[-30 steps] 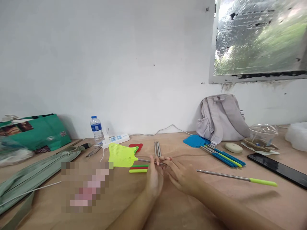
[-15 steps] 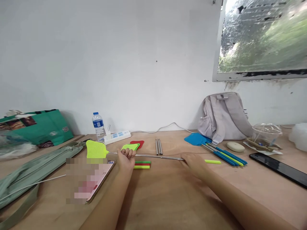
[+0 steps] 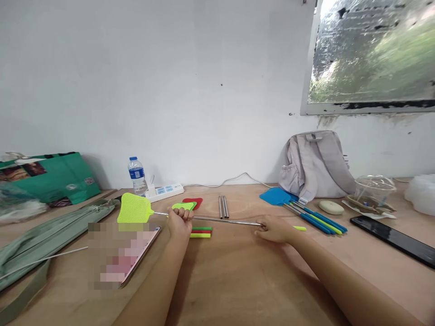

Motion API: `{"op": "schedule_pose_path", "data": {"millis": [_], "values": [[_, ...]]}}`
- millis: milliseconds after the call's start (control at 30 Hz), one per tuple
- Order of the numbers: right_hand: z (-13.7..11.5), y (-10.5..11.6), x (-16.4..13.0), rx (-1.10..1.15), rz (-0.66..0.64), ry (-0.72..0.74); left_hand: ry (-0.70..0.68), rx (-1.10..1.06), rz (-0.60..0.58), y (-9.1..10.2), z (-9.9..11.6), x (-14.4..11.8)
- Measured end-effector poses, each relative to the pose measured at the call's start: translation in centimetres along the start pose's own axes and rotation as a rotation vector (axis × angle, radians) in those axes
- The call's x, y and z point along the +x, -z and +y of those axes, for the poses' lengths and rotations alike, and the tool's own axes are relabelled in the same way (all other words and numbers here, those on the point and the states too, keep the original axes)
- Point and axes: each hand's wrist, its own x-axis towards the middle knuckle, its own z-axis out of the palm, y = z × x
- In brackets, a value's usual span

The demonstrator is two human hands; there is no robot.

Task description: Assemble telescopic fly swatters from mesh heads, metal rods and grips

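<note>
in the head view, your hands have parted since a second ago, when they met near the middle of the frame, one beside the other on the fly swatter [image 3: 217, 220]. your left hand [image 3: 180, 222] is now left of centre, its fingers curled in a fist around the shaft [image 3: 241, 222] near the lime mesh head [image 3: 135, 208]. your right hand [image 3: 274, 229] sits right of centre, thumb and fingers pinching the shaft's other end; it hides part of the lime handle [image 3: 299, 228], whose tip pokes out on its right.

the swatter lies across the middle of the frame, head on the left and handle on the right, with bare metal between your hands. half a second ago it looked almost the same; only the handle tip has slipped a little left. the handle used to reach far towards the right side, so you seem to have shifted the swatter and taken it nearer its ends. whether the telescoping shaft is getting longer or shorter i can't tell, but this wide hold looks suited to working its sections.

moving your left hand aside has also uncovered the stacked swatter heads [image 3: 183, 206] just behind it and more of the steel tubes [image 3: 223, 207] at centre. the coloured grips [image 3: 203, 232] lie on the bench [image 3: 234, 276], beside that hand.
</note>
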Motion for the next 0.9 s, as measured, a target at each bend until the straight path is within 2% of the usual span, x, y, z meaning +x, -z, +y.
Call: {"op": "schedule_pose_path", "data": {"millis": [133, 367, 533, 900], "values": [[0.6, -0.2, 0.0, -0.011, 0.028, 0.048, 0.002, 0.006, 0.011, 0.0, 0.2, 0.1], [2.5, 0.2, -0.1, -0.201, 0.156, 0.001, -0.053, 0.0, 0.066, 0.5, 1.9, 0.9], [2.9, 0.3, -0.3, -0.231, 0.2, 0.033, -0.059, -0.006, 0.061, 0.6, 2.6, 1.1], [5.2, 0.8, -1.5, -0.332, 0.304, -0.028, -0.083, -0.042, 0.036, 1.4, 4.9, 2.4]]}}
